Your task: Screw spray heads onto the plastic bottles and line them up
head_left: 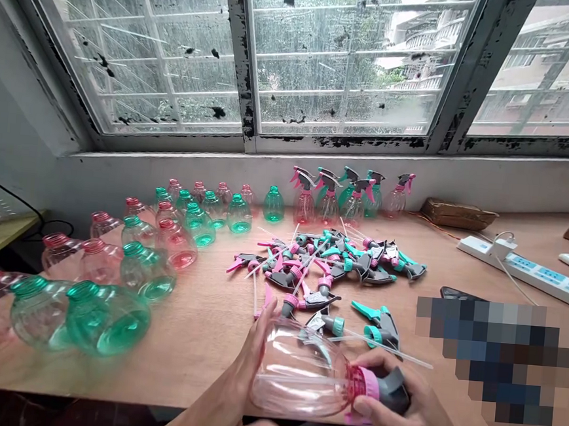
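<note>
Flaking-framed windows at back of rm; below, a lt-brown worktop w/ power strip at far R. Clear pink bottle lies on its side in both hands, over worktop's front edge: long axis approx. horiz., L–R, neck end pointing R. L hand grip: cupped round base. R hand grip: thumb + fingers pinching grey spray head at its pink collar.

I've got bright, grubby window panes up top w/ gray, blk-flecked frames. Below, I see a pale wall & wood-tone table.
</note>
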